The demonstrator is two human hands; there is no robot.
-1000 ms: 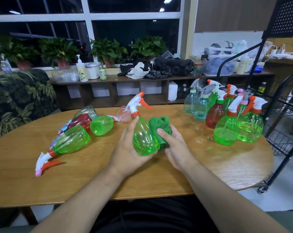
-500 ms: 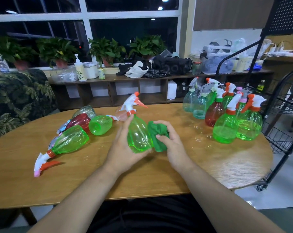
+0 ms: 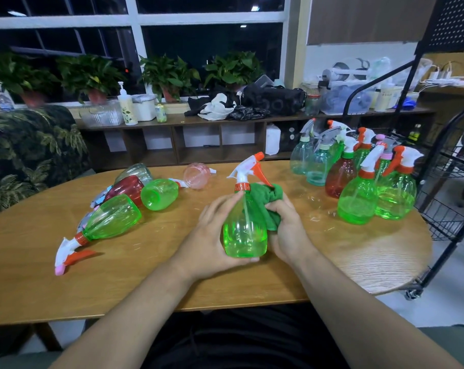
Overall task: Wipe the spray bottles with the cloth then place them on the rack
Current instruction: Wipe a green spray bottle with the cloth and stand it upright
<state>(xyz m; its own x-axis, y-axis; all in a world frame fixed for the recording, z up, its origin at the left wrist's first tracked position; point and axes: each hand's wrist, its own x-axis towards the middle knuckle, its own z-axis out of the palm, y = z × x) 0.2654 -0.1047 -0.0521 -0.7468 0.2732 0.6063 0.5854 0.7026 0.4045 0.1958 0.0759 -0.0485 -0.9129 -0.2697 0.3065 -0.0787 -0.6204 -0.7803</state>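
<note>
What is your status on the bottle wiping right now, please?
Left hand grips green bottle, near upright. Right hand holds cloth against its side. Standing bottles crowd the way to the rack.

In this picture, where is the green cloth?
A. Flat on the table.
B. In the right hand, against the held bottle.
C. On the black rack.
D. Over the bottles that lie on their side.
B: the right hand grips the cloth against the side of the green bottle, which the left hand holds.
</note>
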